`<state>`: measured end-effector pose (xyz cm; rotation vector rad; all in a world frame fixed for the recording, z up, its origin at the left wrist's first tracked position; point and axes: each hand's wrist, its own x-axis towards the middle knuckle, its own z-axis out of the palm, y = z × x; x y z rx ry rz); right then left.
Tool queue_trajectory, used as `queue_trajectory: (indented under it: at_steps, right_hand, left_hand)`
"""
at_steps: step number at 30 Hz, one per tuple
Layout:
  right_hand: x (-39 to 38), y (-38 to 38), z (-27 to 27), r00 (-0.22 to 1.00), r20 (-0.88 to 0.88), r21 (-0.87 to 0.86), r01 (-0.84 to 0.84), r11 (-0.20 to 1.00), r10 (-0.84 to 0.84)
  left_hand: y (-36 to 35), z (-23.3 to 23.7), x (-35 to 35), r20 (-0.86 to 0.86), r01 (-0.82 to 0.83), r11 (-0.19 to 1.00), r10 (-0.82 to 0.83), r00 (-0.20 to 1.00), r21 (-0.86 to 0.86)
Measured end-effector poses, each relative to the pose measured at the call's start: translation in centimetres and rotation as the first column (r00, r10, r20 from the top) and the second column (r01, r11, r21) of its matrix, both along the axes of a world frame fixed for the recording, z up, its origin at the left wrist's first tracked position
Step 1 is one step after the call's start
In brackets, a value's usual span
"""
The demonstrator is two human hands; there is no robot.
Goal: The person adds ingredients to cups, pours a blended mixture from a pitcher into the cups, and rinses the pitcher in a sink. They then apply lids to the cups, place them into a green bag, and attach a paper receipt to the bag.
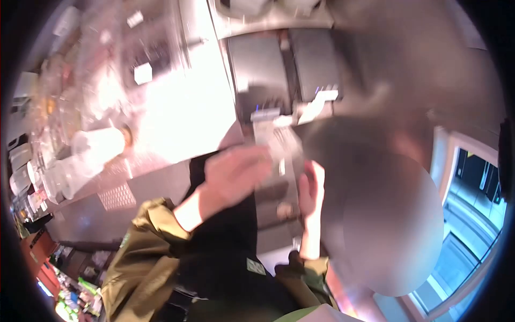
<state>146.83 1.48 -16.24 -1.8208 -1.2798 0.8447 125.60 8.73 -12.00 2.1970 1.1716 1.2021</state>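
Fingers (256, 161) of the left hand (236, 174) curl against a long white paper strip (270, 133) hanging lengthwise below the dark grey boxy printer (257, 75). The blur hides whether they actually grip it. The right hand (311, 198), flat and empty, waits farther below the printer.

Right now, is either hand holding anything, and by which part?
Too blurred to tell. The left hand overlaps the lower end of a paper slip; the right hand seems open beside it.
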Motion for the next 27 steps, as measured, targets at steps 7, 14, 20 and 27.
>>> queue_trajectory:
  at_steps: [7, 14, 20, 27]
  right_hand:
    - [1.4, 6.9, 18.2, 0.830, -0.557, 0.138, 0.094, 0.986, -0.002]
    - [3.7, 12.5, 20.6, 0.891, -0.421, 0.059, -0.160, 0.985, 0.170]
    - [0.6, 18.2, 27.5, 0.670, -0.719, 0.230, -0.020, 0.973, 0.184]
    - [-0.3, 23.3, 32.8, 0.713, -0.679, 0.594, 0.392, 0.702, 0.176]
  left_hand:
    - [1.1, 10.8, 6.2, 0.077, 0.162, 0.933, -0.197, 0.977, 0.322]
    - [8.2, 16.0, 6.3, -0.005, 0.177, 0.815, -0.209, 0.978, 0.552]
    - [13.8, 18.7, 5.4, -0.220, 0.390, 0.808, -0.324, 0.920, 0.441]
    - [19.2, 29.1, -0.2, 0.054, 0.256, 0.752, -0.361, 0.931, 0.608]
